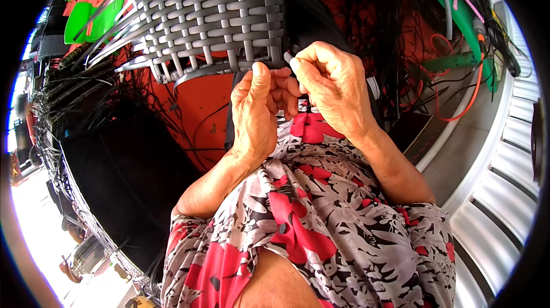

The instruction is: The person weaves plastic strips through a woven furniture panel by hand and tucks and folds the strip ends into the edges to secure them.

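A grey woven wicker panel hangs in front of me, with loose strip ends along its lower left edge. Just below its bottom right corner, my right hand pinches the short grey end of a wicker strip between thumb and forefinger. My left hand is beside it, under the panel's lower edge. Its thumb points up, apart from the loosely curled fingers, and I see nothing gripped in it. Whether the left fingertips touch the strip or the panel, I cannot tell.
Loose grey strips stick out to the left, near a bright green plastic piece. A black cushion-like surface lies lower left. Dark strands tangle at the upper right, beside an orange cord and a white slatted seat.
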Demonstrator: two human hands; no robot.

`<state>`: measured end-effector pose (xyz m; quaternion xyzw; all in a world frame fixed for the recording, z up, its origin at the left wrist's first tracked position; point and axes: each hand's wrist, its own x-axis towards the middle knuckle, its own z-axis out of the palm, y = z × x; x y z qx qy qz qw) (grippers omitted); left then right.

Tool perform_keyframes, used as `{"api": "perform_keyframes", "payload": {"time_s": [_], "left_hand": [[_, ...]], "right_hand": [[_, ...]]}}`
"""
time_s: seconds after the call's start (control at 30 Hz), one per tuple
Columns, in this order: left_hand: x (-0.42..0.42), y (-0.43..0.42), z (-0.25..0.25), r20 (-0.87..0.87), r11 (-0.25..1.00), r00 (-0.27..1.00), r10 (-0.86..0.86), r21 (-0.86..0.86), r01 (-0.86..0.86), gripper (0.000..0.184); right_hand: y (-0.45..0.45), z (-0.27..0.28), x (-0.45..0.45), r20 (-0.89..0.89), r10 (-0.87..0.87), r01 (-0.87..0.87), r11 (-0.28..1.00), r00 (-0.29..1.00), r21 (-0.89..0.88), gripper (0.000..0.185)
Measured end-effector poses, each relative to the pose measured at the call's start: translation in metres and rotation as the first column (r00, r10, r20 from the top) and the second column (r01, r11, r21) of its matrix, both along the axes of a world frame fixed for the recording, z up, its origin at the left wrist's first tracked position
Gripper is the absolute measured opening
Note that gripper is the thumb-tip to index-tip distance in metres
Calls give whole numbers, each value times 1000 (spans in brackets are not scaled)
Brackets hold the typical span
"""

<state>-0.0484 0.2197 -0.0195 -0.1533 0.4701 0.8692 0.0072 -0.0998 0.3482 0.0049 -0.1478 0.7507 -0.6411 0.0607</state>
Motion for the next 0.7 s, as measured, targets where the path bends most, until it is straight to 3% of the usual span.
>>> {"api": "perform_keyframes", "payload": {"time_s": [0.1,0.27,0.37,0.7], "left_hand": [[1,-1,0,15,1000,1000,4,-2,-4,48],[0,-1,0,-1,1000,1000,6,-6,-6,48],[0,-2,-1,-4,1000,1000,12,-6,-12,48],[0,-2,1,-7,1000,1000,5,10,-5,49]], "right_hand": [[3,-2,1,-8,40,-39,999,999,9,16],[-3,1,6,152,-18,32,995,988,-92,16],[-3,1,3,134,-14,17,1000,991,-16,15],[-13,7,-4,77,-5,8,999,997,-42,16]]}}
